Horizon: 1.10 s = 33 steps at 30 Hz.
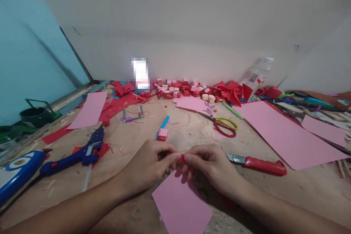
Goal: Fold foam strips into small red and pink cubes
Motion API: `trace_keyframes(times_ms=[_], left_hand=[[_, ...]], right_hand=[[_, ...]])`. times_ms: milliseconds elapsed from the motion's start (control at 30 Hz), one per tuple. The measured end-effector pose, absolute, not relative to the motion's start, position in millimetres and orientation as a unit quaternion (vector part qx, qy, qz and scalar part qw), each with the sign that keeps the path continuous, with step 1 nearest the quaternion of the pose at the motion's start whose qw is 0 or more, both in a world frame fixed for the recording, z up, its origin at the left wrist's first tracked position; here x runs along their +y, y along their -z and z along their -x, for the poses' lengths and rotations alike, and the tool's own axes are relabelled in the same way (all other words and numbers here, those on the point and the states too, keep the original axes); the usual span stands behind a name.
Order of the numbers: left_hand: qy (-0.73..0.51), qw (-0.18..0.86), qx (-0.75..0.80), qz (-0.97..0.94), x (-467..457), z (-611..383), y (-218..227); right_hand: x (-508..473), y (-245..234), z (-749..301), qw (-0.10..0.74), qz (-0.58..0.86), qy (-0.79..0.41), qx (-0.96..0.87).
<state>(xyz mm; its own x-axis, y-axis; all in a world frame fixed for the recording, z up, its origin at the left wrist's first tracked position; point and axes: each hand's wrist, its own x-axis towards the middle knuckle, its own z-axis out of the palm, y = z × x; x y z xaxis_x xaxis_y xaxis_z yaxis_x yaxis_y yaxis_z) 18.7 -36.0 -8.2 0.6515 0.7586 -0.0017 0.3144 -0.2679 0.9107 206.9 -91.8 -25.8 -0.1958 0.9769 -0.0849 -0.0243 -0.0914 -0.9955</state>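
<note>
My left hand (153, 161) and my right hand (205, 162) meet at the middle of the table, fingers pinched together. Between the fingertips sits a small red paper piece (181, 158), mostly hidden by the fingers. Both hands hover just above a pink paper sheet (182, 204) lying at the near edge. A small pink and red folded cube (162, 134) rests just beyond my left hand, next to a blue pen (163, 124).
A red utility knife (260, 165) lies right of my hands, red-and-yellow scissors (226, 126) beyond it. A blue glue gun (79, 153) lies at the left. Large pink sheets (285, 135) cover the right side. Several small paper cubes (181, 89) and red scraps line the back wall.
</note>
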Motion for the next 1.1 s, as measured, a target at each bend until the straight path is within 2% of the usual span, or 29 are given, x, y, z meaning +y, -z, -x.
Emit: trace_keyframes(times_ms=[367, 1100], left_hand=[[-0.209, 0.536, 0.376, -0.727, -31, -16, 3], [-0.18, 0.467, 0.359, -0.788, -35, -15, -2]], right_hand=[[-89, 18, -213, 0.439, 0.455, -0.603, -0.486], [-88, 19, -213, 0.405, 0.475, -0.579, -0.524]])
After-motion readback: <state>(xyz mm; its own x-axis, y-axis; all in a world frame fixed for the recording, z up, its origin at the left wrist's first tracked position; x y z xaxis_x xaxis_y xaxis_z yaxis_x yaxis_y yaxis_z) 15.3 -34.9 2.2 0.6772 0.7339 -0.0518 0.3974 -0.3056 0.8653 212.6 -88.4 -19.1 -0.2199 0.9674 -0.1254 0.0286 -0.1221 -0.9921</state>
